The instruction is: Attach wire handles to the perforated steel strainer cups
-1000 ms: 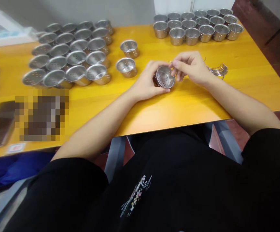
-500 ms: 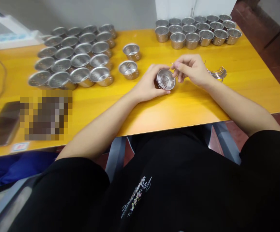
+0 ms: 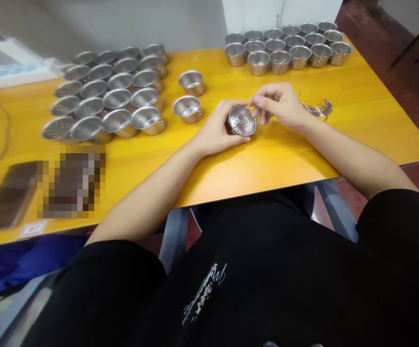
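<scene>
My left hand (image 3: 217, 126) is wrapped round a small perforated metal cup (image 3: 243, 122), tilted so that its mouth and holed bottom face me. At the cup's right rim, my right hand (image 3: 277, 102) is closed in a pinch on a thin metal wire (image 3: 250, 98). Only a short end of this wire shows past the fingertips; the fingers hide the rest, and I cannot tell whether it is hooked into the cup. Just right of that hand lies a bunch of curved wire handles (image 3: 317, 110).
Two loose metal cups (image 3: 188, 110) stand left of my hands. Rows of similar cups (image 3: 117, 99) fill the left of the yellow table (image 3: 231, 166), and more cups (image 3: 290, 48) line its back right. A dark phone-like slab (image 3: 10, 195) lies near the front left edge.
The whole view has shifted slightly. Both hands keep their hold at the cup's rim, with barely any movement relative to the cup.
</scene>
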The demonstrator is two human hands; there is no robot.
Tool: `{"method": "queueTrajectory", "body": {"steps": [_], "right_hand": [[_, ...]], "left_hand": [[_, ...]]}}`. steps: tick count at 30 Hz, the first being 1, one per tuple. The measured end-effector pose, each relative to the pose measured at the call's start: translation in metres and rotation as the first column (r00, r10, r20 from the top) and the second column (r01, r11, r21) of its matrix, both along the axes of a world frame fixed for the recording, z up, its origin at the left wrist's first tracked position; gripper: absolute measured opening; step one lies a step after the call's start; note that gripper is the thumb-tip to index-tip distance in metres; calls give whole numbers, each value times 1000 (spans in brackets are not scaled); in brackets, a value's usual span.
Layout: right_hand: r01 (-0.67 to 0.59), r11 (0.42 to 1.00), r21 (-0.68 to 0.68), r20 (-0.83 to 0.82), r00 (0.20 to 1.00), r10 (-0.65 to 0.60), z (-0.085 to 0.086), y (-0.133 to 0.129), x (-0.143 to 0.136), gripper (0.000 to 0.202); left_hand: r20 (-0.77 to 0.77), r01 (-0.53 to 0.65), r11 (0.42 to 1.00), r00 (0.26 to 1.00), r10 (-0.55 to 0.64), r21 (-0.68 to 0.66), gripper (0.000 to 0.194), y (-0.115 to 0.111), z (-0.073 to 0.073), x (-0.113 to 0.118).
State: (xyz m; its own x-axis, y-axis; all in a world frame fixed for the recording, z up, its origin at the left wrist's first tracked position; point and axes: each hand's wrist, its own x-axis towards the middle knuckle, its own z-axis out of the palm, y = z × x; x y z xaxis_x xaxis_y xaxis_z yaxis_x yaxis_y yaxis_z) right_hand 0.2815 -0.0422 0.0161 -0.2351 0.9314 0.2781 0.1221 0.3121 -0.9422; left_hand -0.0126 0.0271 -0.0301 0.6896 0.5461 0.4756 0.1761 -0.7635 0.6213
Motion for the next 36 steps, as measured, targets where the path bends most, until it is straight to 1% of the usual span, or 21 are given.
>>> {"method": "queueTrajectory", "body": {"steps": [4,9,14,22,30,36], "right_hand": [[-9,1000,27,4,1000,9,-3,4,3,71],[26,1000,-8,8,1000,-26,0,5,3,59],[44,999,-28,16,999,-44,6,3,2,56],[0,1000,-7,-4,1000,0,1,8,5,54],[-16,1000,-4,-43,999,15,6,5,1,50],[-21,1000,-2,-57,998,21,5,7,0,48]], "left_hand": [[-19,6,1000,1000,-6,9,133,4,-4,-1],[-17,0,1000,1000,1,10,133,7,-7,-1],[-39,-1,1000,999,1,9,135,5,-6,0],[-57,-2,1000,998,2,9,132,3,-4,-2],[-55,-47,999,997,47,-9,135,-2,-2,-1],[-72,-44,999,997,43,-16,134,-2,0,-2]]}}
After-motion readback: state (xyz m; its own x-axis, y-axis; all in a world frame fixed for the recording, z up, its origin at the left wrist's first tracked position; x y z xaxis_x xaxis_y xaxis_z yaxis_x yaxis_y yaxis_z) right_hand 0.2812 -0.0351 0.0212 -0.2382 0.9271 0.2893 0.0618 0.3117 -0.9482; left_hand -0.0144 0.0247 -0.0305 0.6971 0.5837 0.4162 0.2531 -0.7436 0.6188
